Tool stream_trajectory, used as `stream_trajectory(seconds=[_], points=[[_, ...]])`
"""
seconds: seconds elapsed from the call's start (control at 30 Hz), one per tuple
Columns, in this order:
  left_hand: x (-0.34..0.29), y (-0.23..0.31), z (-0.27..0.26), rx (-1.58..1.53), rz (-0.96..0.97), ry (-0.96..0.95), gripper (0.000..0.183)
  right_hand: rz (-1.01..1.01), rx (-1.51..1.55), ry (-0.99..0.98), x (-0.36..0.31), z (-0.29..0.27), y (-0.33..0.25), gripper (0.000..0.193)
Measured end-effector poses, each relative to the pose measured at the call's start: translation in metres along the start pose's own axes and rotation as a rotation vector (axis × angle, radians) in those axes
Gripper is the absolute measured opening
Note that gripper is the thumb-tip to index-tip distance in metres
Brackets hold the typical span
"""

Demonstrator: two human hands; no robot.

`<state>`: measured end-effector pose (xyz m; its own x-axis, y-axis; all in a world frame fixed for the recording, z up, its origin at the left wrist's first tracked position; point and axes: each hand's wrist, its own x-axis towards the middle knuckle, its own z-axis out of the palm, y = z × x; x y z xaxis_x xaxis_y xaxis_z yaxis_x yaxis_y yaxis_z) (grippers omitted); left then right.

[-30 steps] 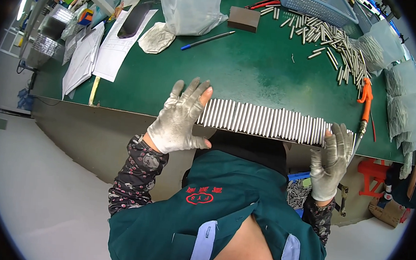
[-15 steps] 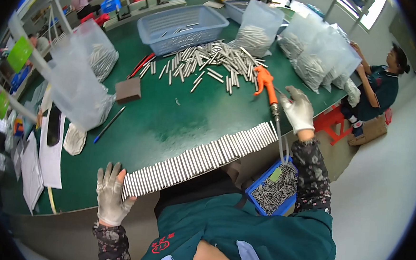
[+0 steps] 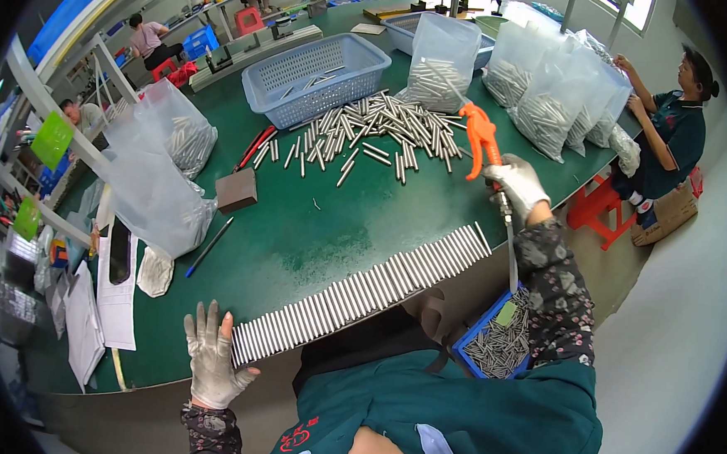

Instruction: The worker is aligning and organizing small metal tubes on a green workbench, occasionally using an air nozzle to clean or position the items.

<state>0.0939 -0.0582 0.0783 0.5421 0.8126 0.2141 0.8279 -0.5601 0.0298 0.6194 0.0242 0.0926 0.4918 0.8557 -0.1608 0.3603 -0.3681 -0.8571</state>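
Note:
A long row of metal pins (image 3: 359, 295) lies side by side along the near edge of the green table (image 3: 272, 221). At its left end rests my left hand (image 3: 216, 358), gloved with some fingertips bare, fingers spread, the thumb side beside the last pin. Beyond the row's right end, my gloved right hand (image 3: 518, 183) is closed around the handle of an orange air blow gun (image 3: 481, 134). The gun's nozzle points away from me, and its clear hose (image 3: 511, 257) hangs down past the table edge. My glove hides part of the handle.
Loose pins (image 3: 378, 128) lie heaped before a blue-grey basket (image 3: 313, 103). Bags of pins (image 3: 545, 113) stand at the far right, more bags (image 3: 153, 202) at left. A brown block (image 3: 237, 190), a pen (image 3: 210, 247) and a blue bin (image 3: 465, 358) are nearby. A co-worker (image 3: 673, 129) sits at right.
My right hand has closed round the air blow gun, which was standing beside it, and lifted it slightly. My left hand's fingers have spread. The whole view has shifted a little.

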Motion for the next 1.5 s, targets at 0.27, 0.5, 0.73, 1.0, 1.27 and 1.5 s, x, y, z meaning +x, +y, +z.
stream_trajectory(seconds=[0.27, 0.5, 0.73, 1.0, 1.27, 1.5], points=[[0.105, 0.057, -0.071, 0.107, 0.422, 0.345, 0.078, -0.458, 0.228, -0.308, -0.133, 0.016, 0.005, 0.046], [0.174, 0.131, -0.056, 0.089, 0.725, 0.174, 0.024, -0.134, 0.395, -0.696, -0.199, 0.012, 0.028, 0.048], [0.219, 0.18, -0.021, -0.335, 1.07, 0.113, 0.038, 0.21, 0.726, -0.969, -0.222, -0.002, 0.067, 0.043], [0.259, 0.184, 0.061, -0.322, 0.98, -0.215, 0.116, 0.255, 0.46, -0.341, -0.259, -0.014, 0.118, 0.035], [0.259, 0.197, 0.08, -0.212, 1.011, -0.247, 0.111, 0.314, 0.255, -0.288, -0.265, -0.012, 0.128, 0.032], [0.257, 0.198, 0.081, -0.179, 0.993, -0.254, 0.112, 0.344, 0.327, -0.244, -0.264, -0.014, 0.123, 0.027]])
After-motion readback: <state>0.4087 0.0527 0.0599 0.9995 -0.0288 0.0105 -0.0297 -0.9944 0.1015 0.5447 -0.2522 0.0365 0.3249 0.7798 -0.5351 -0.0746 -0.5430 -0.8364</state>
